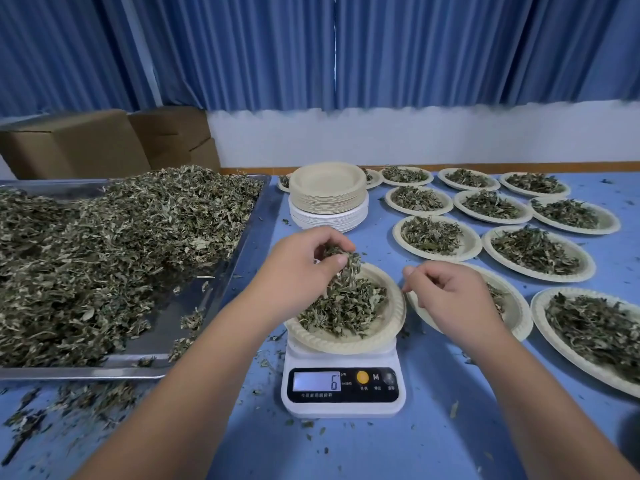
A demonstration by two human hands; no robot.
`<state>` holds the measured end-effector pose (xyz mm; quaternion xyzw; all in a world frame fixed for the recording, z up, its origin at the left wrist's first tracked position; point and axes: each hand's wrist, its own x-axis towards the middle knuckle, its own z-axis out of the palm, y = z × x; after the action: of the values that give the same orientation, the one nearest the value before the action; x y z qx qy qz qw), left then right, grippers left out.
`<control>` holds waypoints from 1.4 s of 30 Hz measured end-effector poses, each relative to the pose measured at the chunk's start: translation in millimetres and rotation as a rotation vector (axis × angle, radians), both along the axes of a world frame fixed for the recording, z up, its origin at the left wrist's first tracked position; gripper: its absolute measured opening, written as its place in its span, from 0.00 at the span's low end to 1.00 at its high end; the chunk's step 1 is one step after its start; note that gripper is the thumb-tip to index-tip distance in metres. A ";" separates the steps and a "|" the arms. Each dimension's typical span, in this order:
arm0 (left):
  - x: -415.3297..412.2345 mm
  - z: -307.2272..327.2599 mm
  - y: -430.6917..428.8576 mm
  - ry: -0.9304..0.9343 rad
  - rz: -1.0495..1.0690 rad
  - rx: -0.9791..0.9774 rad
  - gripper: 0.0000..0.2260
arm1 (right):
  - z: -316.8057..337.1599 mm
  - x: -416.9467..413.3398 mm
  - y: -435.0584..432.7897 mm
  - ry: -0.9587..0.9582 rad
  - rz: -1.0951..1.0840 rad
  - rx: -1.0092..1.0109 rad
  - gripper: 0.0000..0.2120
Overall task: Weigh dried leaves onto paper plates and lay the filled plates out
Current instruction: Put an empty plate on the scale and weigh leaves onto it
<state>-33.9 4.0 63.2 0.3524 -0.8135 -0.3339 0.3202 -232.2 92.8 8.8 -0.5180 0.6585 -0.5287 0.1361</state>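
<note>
**Weighing in progress: scale reads 6, plate being topped up**

Nearest on the blue desk [433, 431] is the scale [343, 386], display facing the person so it can be read while filling. A paper plate [384, 329] sits on its pan with a mound of dried leaves [343, 308].

The left hand [298, 271] grips a tuft of leaves directly above the mound, likely to trim the dose in small amounts. The right hand [450, 299] hovers just beside the plate's rim, fingers loosely curled, nothing seen in it.

To the left, a steel tray [211, 299] holds the bulk leaves [104, 254], within the left hand's reach. To the right, filled plates [536, 252] lie in rows, kept apart. Further back stands the stack of empty plates [327, 190].
</note>
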 end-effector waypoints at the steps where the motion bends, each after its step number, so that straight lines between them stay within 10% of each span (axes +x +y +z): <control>1: -1.4 -3.2 -0.8 -0.041 0.003 -0.021 0.08 | -0.1 0.1 -0.5 0.003 0.000 0.002 0.16; 42: 69.4 -51.7 -13.2 -0.176 0.496 -0.114 0.06 | -2.7 0.6 1.3 0.159 0.007 0.055 0.10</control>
<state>35.5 -9.3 11.5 0.5500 -0.7446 -0.1670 0.3394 -231.6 94.1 6.1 -0.5567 0.6797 -0.4672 0.0995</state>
